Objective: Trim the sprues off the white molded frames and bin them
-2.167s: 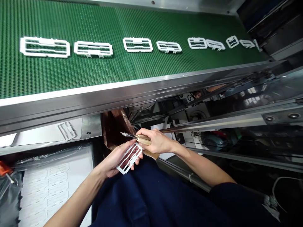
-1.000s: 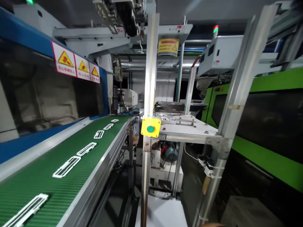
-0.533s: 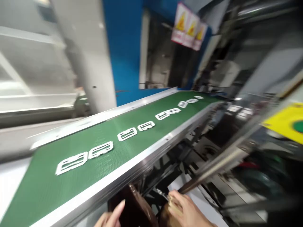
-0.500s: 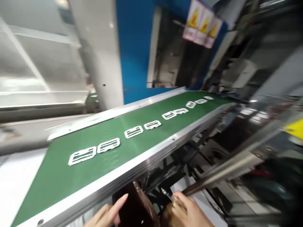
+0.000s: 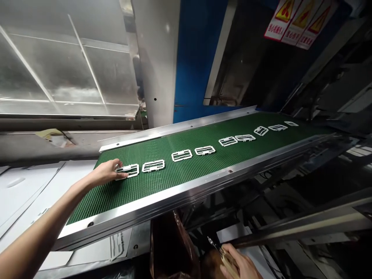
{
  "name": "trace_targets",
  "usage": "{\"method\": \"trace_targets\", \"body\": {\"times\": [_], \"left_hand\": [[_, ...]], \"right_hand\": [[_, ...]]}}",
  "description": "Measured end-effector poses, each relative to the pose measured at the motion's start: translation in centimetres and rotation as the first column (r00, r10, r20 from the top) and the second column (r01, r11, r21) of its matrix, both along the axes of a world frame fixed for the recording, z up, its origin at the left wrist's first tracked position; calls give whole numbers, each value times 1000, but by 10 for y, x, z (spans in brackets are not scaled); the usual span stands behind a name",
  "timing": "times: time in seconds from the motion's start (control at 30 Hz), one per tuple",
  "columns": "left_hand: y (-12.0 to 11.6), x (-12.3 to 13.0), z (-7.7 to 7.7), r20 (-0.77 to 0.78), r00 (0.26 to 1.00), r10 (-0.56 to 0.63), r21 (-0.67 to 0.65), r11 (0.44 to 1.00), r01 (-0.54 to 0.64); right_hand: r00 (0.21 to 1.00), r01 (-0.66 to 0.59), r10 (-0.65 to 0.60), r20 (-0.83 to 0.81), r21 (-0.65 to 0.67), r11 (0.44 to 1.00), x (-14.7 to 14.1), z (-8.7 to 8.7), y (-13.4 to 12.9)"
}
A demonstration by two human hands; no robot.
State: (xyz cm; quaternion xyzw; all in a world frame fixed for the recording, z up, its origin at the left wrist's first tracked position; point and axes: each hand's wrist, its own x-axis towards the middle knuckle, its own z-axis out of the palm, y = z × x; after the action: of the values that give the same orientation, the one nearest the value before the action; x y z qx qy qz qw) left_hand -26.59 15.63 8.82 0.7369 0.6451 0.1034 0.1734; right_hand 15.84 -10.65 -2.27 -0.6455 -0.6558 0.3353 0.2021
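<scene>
My left hand (image 5: 108,170) reaches over the near end of the green conveyor belt (image 5: 151,190). Its thumb and fingers are closed on the left end of a white plastic frame (image 5: 133,169), which still seems to lie at the belt's surface. A second white frame (image 5: 153,166) lies just to its right, apart from it. Several more such frames trail in a row up the belt. Low in the view, below the belt's near rail, my right hand (image 5: 242,265) is wrapped round a pair of nippers (image 5: 214,244) with pale handles, jaws pointing up and left.
Metal rails (image 5: 186,190) edge the belt. A brown plastic bag (image 5: 168,248) hangs open below it, near my right hand. White sheets (image 5: 26,190) lie at the left. Behind stands a blue machine panel (image 5: 193,58) with warning signs (image 5: 299,23). A metal bar crosses at lower right.
My left hand has moved from below the belt up and left onto the nearest frame and closed on it. My right hand keeps the nippers low. The view has shifted left.
</scene>
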Motion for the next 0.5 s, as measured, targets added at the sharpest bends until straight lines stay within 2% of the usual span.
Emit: {"method": "trace_targets", "body": {"times": [0.1, 0.17, 0.23, 0.3, 0.37, 0.43, 0.5], "left_hand": [[-20, 3, 18, -65, 998, -13, 22, 1000, 14], [-44, 11, 36, 91, 996, 12, 18, 1000, -14], [-72, 27, 51, 299, 953, 50, -24, 999, -45], [-102, 54, 54, 439, 898, -24, -34, 998, 44], [-133, 90, 45, 527, 831, -180, -117, 953, 281], [-162, 126, 25, 627, 743, -232, -244, 848, 471], [-180, 156, 2, 737, 661, -142, -306, 801, 514]], "right_hand": [[999, 33, -33, 0, 8, 999, 3, 2, -4], [998, 51, -51, -22, 8, 999, -1, 8, -5], [996, 56, -57, -69, -9, 998, -9, 20, -2], [990, 55, -56, -133, -14, 998, -20, 35, 4], [982, 53, -45, -186, 37, 998, -27, 54, 11], [985, 65, -39, -168, 155, 986, -24, 77, 17], [995, 100, -86, -56, 321, 942, -9, 104, 20]]}}
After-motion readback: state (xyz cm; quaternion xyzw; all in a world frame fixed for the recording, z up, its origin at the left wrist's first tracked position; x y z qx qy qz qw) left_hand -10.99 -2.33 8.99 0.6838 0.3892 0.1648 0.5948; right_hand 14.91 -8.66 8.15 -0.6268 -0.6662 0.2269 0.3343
